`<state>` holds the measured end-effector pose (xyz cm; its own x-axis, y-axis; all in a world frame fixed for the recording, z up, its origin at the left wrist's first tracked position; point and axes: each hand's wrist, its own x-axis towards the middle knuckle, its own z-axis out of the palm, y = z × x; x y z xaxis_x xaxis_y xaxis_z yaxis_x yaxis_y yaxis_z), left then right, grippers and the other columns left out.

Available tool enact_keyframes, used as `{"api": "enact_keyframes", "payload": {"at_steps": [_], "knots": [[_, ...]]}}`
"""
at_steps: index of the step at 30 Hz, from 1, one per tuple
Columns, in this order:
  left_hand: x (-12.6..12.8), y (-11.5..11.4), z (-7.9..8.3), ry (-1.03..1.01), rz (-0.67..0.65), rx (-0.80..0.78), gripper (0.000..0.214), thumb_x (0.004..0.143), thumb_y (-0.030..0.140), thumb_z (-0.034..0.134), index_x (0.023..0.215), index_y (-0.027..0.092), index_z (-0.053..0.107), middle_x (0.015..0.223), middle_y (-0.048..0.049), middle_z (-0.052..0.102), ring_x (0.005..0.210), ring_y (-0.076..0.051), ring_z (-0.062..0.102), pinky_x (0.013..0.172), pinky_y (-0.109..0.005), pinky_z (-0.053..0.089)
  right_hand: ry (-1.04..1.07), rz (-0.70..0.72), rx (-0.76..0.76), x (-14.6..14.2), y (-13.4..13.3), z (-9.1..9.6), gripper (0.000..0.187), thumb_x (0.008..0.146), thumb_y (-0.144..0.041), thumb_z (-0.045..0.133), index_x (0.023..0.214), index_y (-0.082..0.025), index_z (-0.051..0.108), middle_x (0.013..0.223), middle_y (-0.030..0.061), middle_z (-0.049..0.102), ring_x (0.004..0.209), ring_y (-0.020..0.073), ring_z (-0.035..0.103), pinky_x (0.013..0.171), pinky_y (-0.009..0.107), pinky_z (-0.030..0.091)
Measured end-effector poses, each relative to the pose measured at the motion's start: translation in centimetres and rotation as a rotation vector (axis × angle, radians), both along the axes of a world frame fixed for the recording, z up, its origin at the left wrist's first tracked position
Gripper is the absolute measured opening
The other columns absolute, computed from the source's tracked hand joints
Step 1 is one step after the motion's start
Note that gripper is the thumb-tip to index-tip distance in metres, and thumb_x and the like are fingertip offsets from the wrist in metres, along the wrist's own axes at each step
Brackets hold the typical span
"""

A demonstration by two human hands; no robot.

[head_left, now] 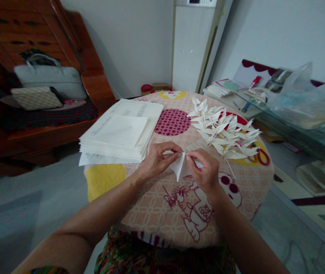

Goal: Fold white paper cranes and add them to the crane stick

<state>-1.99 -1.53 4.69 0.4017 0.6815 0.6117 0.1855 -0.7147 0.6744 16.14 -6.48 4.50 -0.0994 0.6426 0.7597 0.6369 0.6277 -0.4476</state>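
Over the table [148, 213], my left hand [157, 158] and right hand [205, 167] pinch a small white paper [178, 168], maybe half folded; it's hard to see. Beyond, a flat paper stack [122, 131] is left, and many pointed paper shapes [227, 132] look done.

folded piece [179, 169]: matt paper; table cover [148, 215]: cloth; bench [95, 89]: glossy wood

Beyond the fingers [169, 145] there is a pale wall [139, 45] and a tall white unit [192, 49]. Left of them stands a brown wooden bench [98, 82] on grey floor [22, 205]; right, a glass-topped table [318, 137]. The light is dim.
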Motion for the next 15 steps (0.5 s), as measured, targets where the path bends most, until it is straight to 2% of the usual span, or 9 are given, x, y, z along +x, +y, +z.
{"api": "enact_keyframes", "payload": {"at_steps": [8,15], "knots": [[-0.4,-0.2,0.3,0.003,-0.050,0.093,0.007,0.091,0.021,0.064,0.090,0.017,0.070,0.084,-0.0035,0.072,0.080,-0.014,0.067,0.082,-0.029,0.054,-0.075,-0.003,0.034,-0.2,-0.4,0.9,0.016,0.093,-0.017,0.052,0.083,-0.019,0.064,0.074,0.0055,0.068,0.071,0.0180,0.063,0.067,0.031,0.050],[-0.5,-0.5,1.0,0.039,-0.009,0.129,0.005,0.090,0.019,0.062,0.088,0.017,0.067,0.082,-0.0029,0.070,0.078,-0.014,0.066,0.080,-0.029,0.054,-0.052,-0.007,0.047,-0.2,-0.4,1.0,0.016,0.093,-0.015,0.052,0.085,-0.019,0.066,0.076,0.0069,0.070,0.073,0.0191,0.064,0.069,0.033,0.051]]}}
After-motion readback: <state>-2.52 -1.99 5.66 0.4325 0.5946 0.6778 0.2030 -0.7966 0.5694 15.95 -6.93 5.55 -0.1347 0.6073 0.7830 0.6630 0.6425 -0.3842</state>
